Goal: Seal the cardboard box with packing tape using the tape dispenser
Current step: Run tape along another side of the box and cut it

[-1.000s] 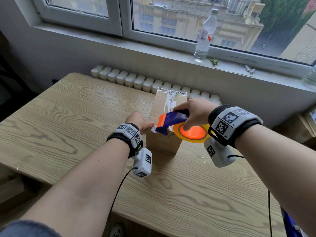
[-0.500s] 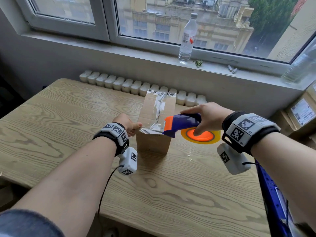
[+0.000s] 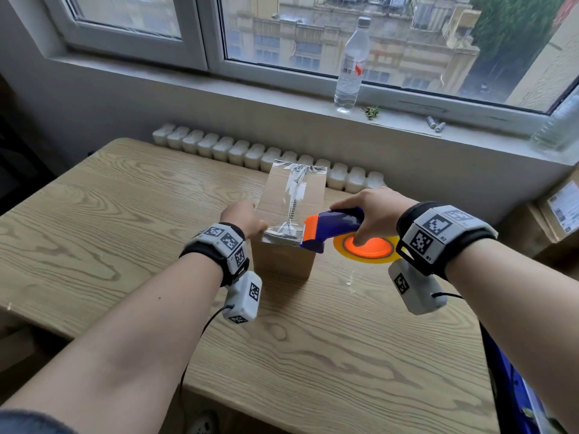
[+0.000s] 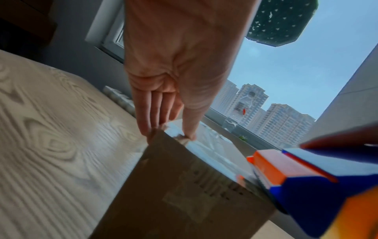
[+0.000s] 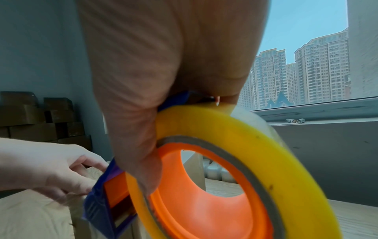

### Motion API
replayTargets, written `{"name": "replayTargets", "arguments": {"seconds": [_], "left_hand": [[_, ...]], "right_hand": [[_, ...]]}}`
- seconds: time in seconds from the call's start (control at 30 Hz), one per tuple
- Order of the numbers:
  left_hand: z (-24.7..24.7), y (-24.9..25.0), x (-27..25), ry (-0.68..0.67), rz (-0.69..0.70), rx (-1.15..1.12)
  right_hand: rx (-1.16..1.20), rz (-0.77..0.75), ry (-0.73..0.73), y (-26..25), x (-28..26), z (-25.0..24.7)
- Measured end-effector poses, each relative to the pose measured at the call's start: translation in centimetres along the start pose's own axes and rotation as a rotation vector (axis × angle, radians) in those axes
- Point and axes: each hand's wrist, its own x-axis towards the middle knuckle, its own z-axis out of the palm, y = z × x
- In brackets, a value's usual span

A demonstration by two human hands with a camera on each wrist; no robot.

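A tall cardboard box point(image 3: 283, 260) stands on the wooden table point(image 3: 109, 220), its top covered in shiny clear tape point(image 3: 293, 198). My left hand point(image 3: 250, 219) is at the box's near left corner; in the left wrist view my left hand point(image 4: 169, 129) has straight fingers point(image 4: 149, 116) along the side and the thumb pressing the tape on top. My right hand point(image 3: 357, 220) grips the blue and orange tape dispenser point(image 3: 329, 228) at the box's near right corner. One finger sits in the orange hub of the yellow tape roll point(image 5: 255, 145). A tape strip runs from the dispenser across the near top edge.
A water bottle point(image 3: 351, 64) and small batteries point(image 3: 435, 123) are on the windowsill behind. A white radiator point(image 3: 250, 151) runs along the table's far edge. Cardboard boxes point(image 3: 560, 211) are stacked at the right, and a blue object point(image 3: 507, 386) lies by the table's right side.
My right hand has carried the dispenser rightward from over the box's near end to its right corner, drawing tape across. My left hand went from pinching the tape end to pressing it down.
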Motion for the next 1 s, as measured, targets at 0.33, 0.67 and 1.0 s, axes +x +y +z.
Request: {"name": "replayTargets", "arguments": {"seconds": [0.33, 0.67, 1.0], "left_hand": [[2.8, 2.2, 2.0, -0.291, -0.179, -0.027], [3.5, 0.8, 3.3, -0.355, -0.161, 0.115], [3.0, 1.6, 1.7, -0.353, -0.151, 0.032]], "right_hand": [[0.060, 0.003, -0.010, 0.6, 0.0, 1.0], [0.196, -0.001, 0.028, 3.0, -1.2, 2.0], [0.099, 0.130, -0.015, 7.8, -4.2, 3.5]]}}
